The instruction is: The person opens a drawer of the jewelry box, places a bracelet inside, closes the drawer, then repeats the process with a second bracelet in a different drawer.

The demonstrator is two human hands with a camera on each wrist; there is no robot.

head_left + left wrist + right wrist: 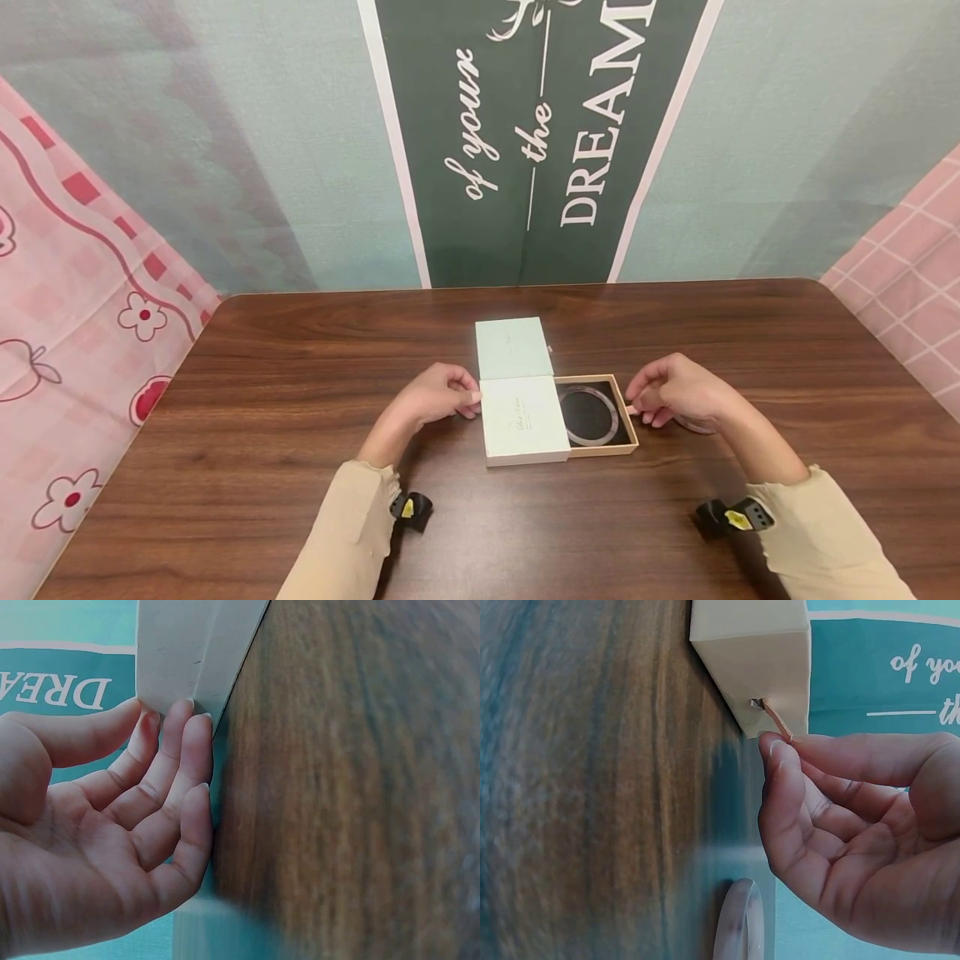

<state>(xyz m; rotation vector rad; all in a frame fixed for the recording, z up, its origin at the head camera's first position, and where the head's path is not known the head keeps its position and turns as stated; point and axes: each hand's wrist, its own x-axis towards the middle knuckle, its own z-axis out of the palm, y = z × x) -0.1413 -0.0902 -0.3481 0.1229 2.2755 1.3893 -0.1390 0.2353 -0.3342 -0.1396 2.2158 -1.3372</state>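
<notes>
A white sleeve box (523, 417) lies on the table with its cardboard drawer (632, 440) partly pulled out to the right. Inside the drawer, a marbled bangle (613, 421) rests on black lining, its left part hidden by the sleeve. My left hand (442, 392) holds the sleeve's left end, thumb at the top edge and fingertips against the side (176, 660). With thumb and forefinger, my right hand (675, 390) pinches a small ribbon pull tab (778, 720) on the drawer's end. A second bangle (739, 922) sits on the table beneath my right wrist.
A pale mint box (513, 348) lies right behind the white one, with a small tab at its right side. The wooden table (315, 367) reaches back to a fabric backdrop (322, 150). Pink patterned cloths (82, 317) hang at both sides.
</notes>
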